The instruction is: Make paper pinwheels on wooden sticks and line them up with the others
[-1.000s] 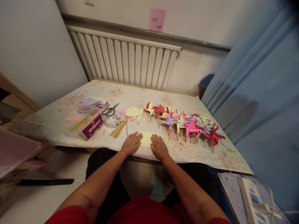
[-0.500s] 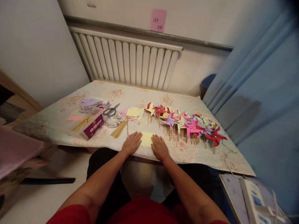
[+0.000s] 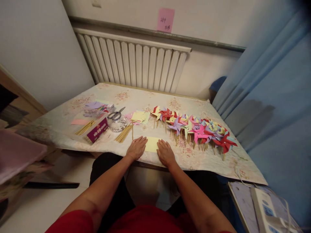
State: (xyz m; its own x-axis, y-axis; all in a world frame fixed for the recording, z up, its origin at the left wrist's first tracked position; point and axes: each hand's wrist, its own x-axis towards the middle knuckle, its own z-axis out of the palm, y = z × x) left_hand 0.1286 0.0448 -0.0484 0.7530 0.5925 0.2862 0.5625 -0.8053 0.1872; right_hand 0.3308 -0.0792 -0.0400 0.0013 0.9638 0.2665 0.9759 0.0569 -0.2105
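Note:
A pale yellow sheet of paper (image 3: pixel 152 144) lies flat near the front edge of the table. My left hand (image 3: pixel 137 148) rests flat at its left side, fingers stretched out and touching the edge. On the opposite side, my right hand (image 3: pixel 166 152) lies flat too, its fingertips on the paper's right edge. Neither hand grips anything. Just beyond my left hand, a single thin stick (image 3: pixel 132 131) lies beside a bundle of wooden sticks (image 3: pixel 123 134). Behind the sheet is a stack of yellow and pink paper squares (image 3: pixel 138 117).
Many paper pinwheels (image 3: pixel 189 126) on sticks cover the table's right side. To the left are scissors (image 3: pixel 116 114), a round clear container of small beads or pins (image 3: pixel 118 125) and a purple box (image 3: pixel 98 131). A power strip (image 3: pixel 266 207) sits at lower right, below a blue curtain (image 3: pixel 272 97).
Both hands stay flat at the paper's edges, and the sheet lies in the same place. The view has shifted very slightly.

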